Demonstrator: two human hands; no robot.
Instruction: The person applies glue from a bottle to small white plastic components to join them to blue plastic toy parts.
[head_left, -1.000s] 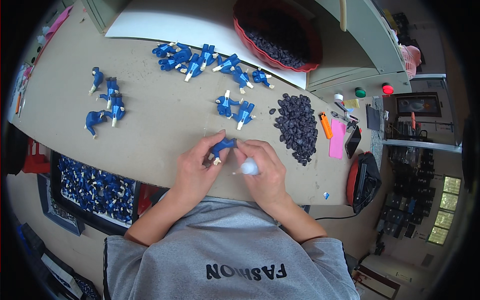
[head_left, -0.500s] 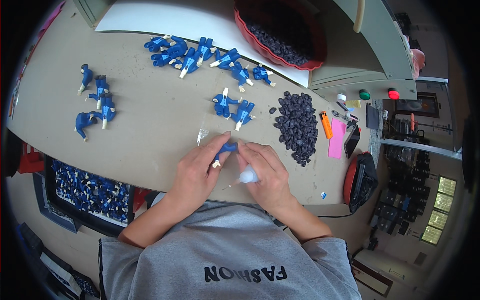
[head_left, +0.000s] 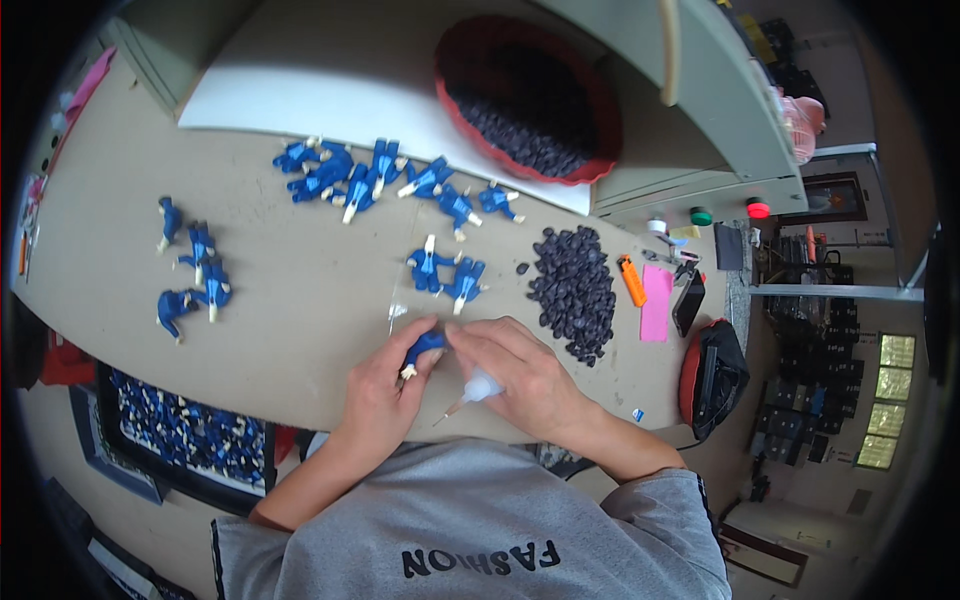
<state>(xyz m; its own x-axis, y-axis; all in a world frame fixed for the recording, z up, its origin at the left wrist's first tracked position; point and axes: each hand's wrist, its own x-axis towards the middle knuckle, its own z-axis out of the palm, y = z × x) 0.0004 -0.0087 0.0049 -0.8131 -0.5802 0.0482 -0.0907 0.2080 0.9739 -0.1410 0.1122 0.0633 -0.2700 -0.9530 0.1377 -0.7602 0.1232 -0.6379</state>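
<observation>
Near the table's front edge, my left hand is closed around a small blue toy figure with a cream-coloured hand poking out. My right hand has a small translucent bottle with a thin needle-like tip tucked in its palm, the tip pointing down and left. The thumb and forefinger of that hand meet the figure's right side; what they pinch there is hidden. Just beyond my hands lie two blue figures with cream parts. A heap of dark, shiny small pieces is to their right.
More blue figures lie at the back, and several others at left. A red bowl of dark pieces stands behind. To the right are an orange cutter, pink strip, phone and black-red pouch. A full tray sits lower left.
The whole scene sits lower in the picture as my head has shifted. My hands keep their hold on the figure and the bottle, and the bottle's tip shows more plainly.
</observation>
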